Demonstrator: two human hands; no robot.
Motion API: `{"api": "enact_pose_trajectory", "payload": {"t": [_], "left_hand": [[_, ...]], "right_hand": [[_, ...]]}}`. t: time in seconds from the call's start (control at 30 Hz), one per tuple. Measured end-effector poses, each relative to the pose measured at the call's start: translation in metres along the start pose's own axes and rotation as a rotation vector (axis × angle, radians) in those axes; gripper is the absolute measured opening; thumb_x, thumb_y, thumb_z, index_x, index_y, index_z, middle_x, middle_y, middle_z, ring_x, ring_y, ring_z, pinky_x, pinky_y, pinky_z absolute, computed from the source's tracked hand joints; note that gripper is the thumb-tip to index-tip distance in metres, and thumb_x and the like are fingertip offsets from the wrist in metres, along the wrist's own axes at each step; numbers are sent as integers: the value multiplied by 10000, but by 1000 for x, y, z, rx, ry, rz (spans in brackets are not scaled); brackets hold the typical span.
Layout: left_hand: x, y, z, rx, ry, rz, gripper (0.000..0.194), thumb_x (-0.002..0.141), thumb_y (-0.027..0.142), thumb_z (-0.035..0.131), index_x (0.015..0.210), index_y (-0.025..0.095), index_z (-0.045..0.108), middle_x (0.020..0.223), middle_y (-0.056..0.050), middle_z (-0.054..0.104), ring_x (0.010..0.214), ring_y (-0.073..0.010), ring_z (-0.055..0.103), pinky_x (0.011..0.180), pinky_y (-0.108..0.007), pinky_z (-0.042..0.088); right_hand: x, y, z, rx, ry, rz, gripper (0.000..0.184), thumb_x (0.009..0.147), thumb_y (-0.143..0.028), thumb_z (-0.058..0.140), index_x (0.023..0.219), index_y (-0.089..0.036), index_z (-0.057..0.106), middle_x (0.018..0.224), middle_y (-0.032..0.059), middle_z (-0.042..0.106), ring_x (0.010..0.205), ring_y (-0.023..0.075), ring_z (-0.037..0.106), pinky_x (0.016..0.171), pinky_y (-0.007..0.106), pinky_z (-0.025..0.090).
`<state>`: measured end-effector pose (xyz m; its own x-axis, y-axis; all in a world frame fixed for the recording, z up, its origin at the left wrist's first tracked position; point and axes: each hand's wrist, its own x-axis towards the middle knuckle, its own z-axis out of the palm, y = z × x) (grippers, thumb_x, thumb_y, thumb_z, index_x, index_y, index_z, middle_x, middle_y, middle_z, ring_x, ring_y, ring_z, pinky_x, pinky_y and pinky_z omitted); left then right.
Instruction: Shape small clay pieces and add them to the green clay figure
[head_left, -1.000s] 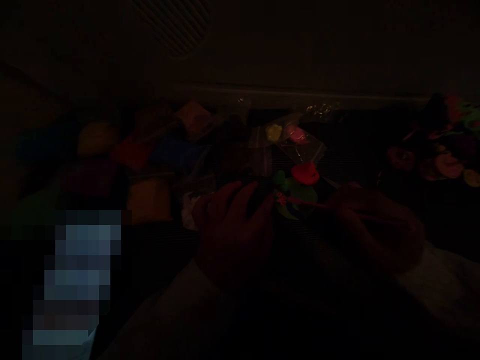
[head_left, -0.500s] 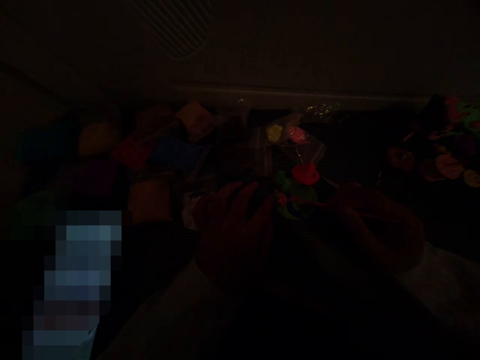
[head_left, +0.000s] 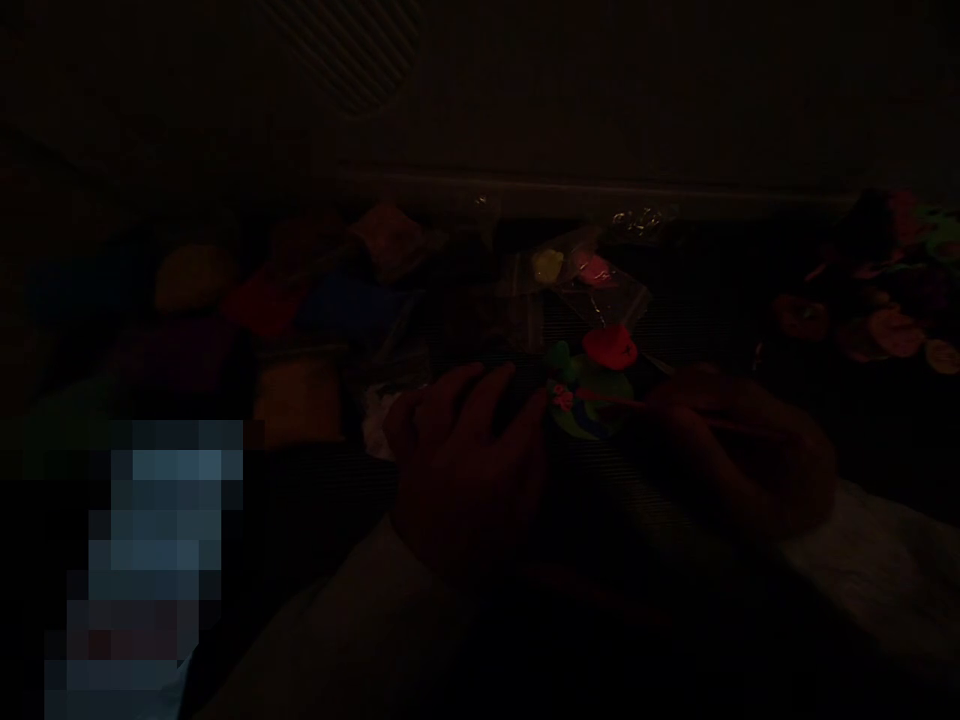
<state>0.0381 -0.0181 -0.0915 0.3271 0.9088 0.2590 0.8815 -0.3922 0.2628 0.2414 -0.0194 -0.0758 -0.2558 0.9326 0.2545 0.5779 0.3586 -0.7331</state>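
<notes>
Roughly crosswise: red stick (head_left: 622,402) in right fingers (head_left: 681,388), tip pointing left.

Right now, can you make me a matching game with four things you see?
Things:
1. right hand
2. yellow lump
3. left hand
4. red piece

Where or how:
A. inside a clear bag
B. at the far edge of the green piece
C. holding a thin tool
D. palm down with fingers spread, left of the green piece

Right pairs: 1-C, 2-A, 3-D, 4-B
</notes>
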Motion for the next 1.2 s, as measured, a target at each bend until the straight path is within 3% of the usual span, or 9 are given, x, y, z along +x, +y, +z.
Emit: {"api": "enact_pose_trajectory", "payload": {"t": [0.37,0.5,0.73,0.87,1.2], "left_hand": [[0,0,0,5,-11,9,326,749,286,500,1072,284,545,1164,-48,513,1086,-285,401,864,-492,303],[0,1,0,8,-16,-19,310,752,284,495,1057,283,554,1155,-42,520,1081,-280,406,866,-485,297],[0,0,0,15,-21,5,326,753,286,491,1075,286,541,1163,-50,518,1085,-287,408,859,-494,304],[0,-1,0,19,-21,8,326,750,286,494,1072,287,545,1163,-44,519,1082,-283,409,857,-490,314],[1,0,0,14,-1,6,309,744,279,505,1046,279,567,1140,-50,537,1062,-288,425,844,-497,324]], "right_hand": [[1,-2,1,-14,20,9,140,751,-133,507,860,-206,556,798,-12,584,709,92,553,573,222,450],[-1,-2,-2,57,27,3,186,733,-103,496,879,-203,551,775,10,576,663,123,556,543,265,454],[0,-6,-2,39,-33,-91,200,727,-97,496,890,-199,553,791,15,577,730,135,550,690,306,453],[1,-5,0,13,-8,-138,220,714,-85,506,895,-202,550,786,4,586,700,130,560,684,302,453],[0,-4,1,35,-19,-75,186,718,-82,513,880,-158,562,792,35,583,728,136,544,673,327,444]]}}
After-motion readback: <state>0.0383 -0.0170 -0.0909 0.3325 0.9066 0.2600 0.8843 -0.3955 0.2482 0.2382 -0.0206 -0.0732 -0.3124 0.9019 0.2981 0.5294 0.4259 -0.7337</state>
